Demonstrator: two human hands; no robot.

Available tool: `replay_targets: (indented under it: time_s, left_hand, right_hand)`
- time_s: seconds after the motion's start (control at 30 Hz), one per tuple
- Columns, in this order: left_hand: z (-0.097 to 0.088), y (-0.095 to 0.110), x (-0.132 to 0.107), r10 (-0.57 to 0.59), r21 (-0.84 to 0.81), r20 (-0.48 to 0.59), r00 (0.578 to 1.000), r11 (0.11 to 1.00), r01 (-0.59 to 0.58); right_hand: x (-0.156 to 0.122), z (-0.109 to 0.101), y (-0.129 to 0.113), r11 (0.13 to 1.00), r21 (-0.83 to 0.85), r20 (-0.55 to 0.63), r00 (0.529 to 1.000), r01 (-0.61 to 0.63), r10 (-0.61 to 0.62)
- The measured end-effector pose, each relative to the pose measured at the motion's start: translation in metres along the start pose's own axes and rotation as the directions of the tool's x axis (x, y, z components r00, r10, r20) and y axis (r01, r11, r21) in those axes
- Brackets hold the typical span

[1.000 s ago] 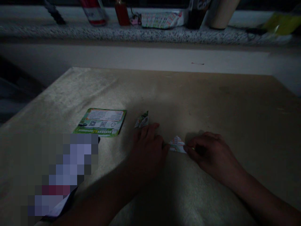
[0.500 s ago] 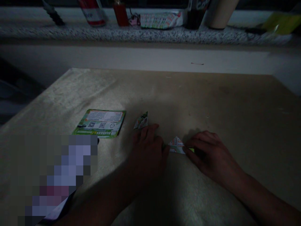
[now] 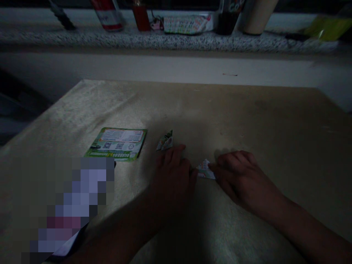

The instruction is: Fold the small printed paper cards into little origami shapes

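A small folded paper (image 3: 205,173), printed in white, green and orange with a peaked top, lies on the table between my hands. My left hand (image 3: 172,172) pinches its left end between thumb and index finger, while the other fingers stretch forward along the tabletop. At the right end, my right hand (image 3: 239,174) is closed on the paper, its index fingertip over the sloping edge and the other fingers curled. Just beyond my left fingertips sits another folded paper piece (image 3: 165,141), pointed and printed green and white.
A stack of green printed leaflets (image 3: 118,143) lies to the left on the table (image 3: 233,110). Nearer me is a blurred-out object (image 3: 82,198). Along the granite ledge (image 3: 192,42) stand a red bottle (image 3: 141,16), a crinkled packet (image 3: 187,25) and a dark cola bottle (image 3: 228,18).
My right index finger has moved left and up over the paper's slope. The green tip at the paper's right end is now covered. My left hand has stayed in place.
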State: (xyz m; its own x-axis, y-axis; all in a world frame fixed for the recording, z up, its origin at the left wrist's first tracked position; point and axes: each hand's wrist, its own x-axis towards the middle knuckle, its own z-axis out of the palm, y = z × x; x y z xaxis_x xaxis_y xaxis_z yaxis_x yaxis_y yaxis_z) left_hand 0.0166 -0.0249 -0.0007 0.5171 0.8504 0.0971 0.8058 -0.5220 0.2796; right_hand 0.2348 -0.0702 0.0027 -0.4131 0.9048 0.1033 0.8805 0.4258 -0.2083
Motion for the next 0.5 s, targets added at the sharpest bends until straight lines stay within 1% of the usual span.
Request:
replay_targets:
  time_s: [0.17,0.3,0.5]
  left_hand:
    - [0.002,0.0001,-0.0021,0.009,0.005,-0.023,1.0,1.0,-0.008]
    - [0.0032,-0.0006,-0.003,0.027,0.004,-0.035,0.999,1.0,-0.027]
    - [0.0026,-0.0028,-0.0022,0.041,-0.032,-0.029,0.999,0.999,-0.042]
  right_hand:
    - [0.0015,-0.0016,0.0001,0.998,-0.041,-0.027,0.998,0.057,-0.058]
    - [0.0035,-0.0029,0.0037,0.996,-0.005,-0.019,0.996,0.089,-0.09]
    - [0.0045,-0.0046,0.0071,0.994,0.068,0.01,0.997,0.08,-0.081]
